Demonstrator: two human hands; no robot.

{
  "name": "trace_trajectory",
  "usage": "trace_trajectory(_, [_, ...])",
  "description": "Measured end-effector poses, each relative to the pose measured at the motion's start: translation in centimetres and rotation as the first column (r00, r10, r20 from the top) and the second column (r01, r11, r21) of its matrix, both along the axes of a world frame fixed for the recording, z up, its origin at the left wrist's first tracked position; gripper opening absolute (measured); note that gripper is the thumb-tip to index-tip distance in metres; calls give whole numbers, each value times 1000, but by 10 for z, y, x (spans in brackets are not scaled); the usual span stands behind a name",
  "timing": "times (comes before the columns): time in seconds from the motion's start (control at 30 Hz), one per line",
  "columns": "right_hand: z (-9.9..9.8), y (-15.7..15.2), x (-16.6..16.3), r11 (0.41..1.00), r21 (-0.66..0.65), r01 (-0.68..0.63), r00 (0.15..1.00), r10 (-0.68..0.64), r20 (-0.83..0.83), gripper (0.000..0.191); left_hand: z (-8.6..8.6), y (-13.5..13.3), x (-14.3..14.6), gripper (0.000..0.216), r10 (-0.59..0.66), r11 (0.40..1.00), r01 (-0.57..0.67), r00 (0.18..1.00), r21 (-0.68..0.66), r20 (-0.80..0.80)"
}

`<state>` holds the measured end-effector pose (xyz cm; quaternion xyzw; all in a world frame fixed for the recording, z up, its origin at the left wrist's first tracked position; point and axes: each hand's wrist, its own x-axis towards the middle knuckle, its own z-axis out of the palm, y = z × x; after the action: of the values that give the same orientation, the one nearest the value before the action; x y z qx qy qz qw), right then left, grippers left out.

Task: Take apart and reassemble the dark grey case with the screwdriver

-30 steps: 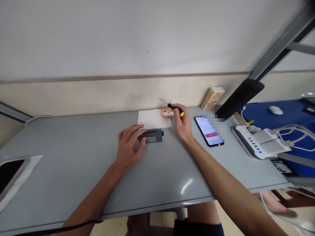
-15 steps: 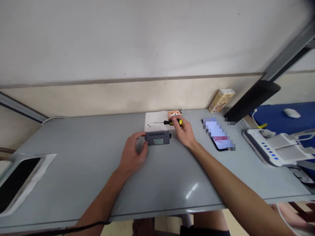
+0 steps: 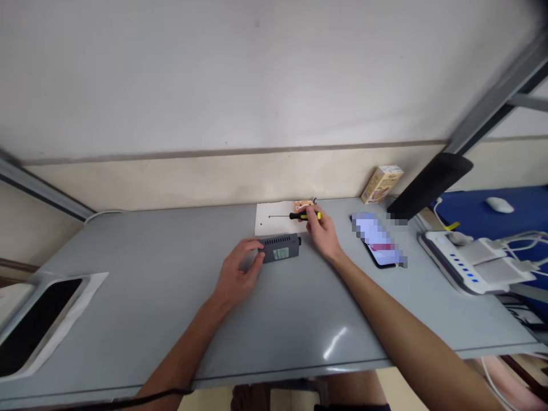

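My left hand (image 3: 240, 273) pinches the left end of a small dark grey box (image 3: 291, 245) between thumb and fingers. The box has a row of vent slots, a pale green label and a dark stub at its right end; it lies on the grey desk. My right hand (image 3: 323, 233) is closed round the black-and-yellow handle of a screwdriver (image 3: 295, 216), whose thin shaft points left above a white sheet of paper (image 3: 274, 206). At the shaft's tip is a tiny dark speck, perhaps a screw. Another dark speck (image 3: 261, 224) lies on the paper.
An orange item with an animal face (image 3: 302, 204) sits on the paper's far right. To the right are a phone (image 3: 377, 242), a carton (image 3: 382, 184), a black upright object (image 3: 430, 185) and a power strip (image 3: 449, 262) with plugs. A black-screened tablet (image 3: 40, 322) lies at left.
The box's right end has tilted slightly up in view as my left hand takes a fuller grip. A dark speck now sits at the screwdriver's tip; fewer lie on the paper. The view has shifted slightly.
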<state>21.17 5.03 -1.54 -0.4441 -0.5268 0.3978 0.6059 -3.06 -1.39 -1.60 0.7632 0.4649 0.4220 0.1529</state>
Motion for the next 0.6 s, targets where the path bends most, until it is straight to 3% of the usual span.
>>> trace_trajectory(0.1, [1, 9, 8, 989, -100, 106, 976, -123, -181, 45, 1, 4, 3, 18, 4, 988, 6, 998, -156, 65])
trace_trajectory(0.2, [10, 11, 20, 968, -71, 242, 940, -252, -230, 46, 0, 13, 4, 24, -8, 954, 31, 997, -297, 79])
trace_trajectory(0.37, [31, -5, 31, 896, 199, 396, 916, -402, -12, 39, -5, 28, 4, 34, -56, 919, 64, 998, -390, 32])
trace_trajectory(0.47, [36, -17, 30, 864, 363, 350, 870, -444, 216, 34, -9, 32, 5, 36, -38, 923, 27, 999, -385, -21])
trace_trajectory(0.6, [38, -27, 26, 847, 418, 329, 851, -458, 257, 35, -13, 33, 7, 33, -12, 934, -14, 997, -356, -70])
